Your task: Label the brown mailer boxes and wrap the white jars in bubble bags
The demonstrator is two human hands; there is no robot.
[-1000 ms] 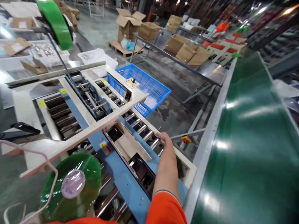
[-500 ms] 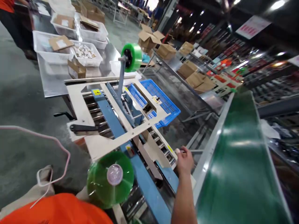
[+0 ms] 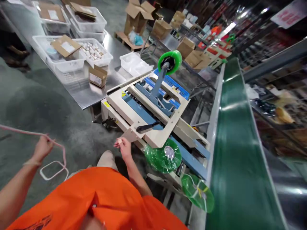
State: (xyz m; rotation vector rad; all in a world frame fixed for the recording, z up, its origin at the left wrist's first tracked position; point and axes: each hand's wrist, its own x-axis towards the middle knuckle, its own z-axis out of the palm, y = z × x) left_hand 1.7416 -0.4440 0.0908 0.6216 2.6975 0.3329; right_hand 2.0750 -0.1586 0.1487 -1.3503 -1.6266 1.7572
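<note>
My left hand (image 3: 43, 149) hangs low at the left, fingers loosely bent and apart, with no held thing visible. A pink-and-white cord (image 3: 64, 156) crosses in front of it; contact cannot be told. Near the front corner of a carton-sealing machine (image 3: 153, 139), my right hand (image 3: 123, 147) has its thumb and fingers drawn together; what they hold, if anything, is too small to make out. A black crank handle (image 3: 147, 126) sits on the machine above that hand. To its right hang green tape rolls (image 3: 169, 152); another green tape roll (image 3: 170, 62) is mounted on the upright arm.
A green conveyor belt (image 3: 240, 153) runs along the right. On the steel table (image 3: 81, 92) at left stand white baskets (image 3: 68, 65) and a small open carton (image 3: 98, 76). Another tied green roll (image 3: 198, 193) is by the belt. A blue crate (image 3: 183, 91) lies behind the machine.
My right hand has left the far roller edge and is now at the machine's near front corner. My left hand has come into view. The camera view has shifted, showing more of the orange clothing.
</note>
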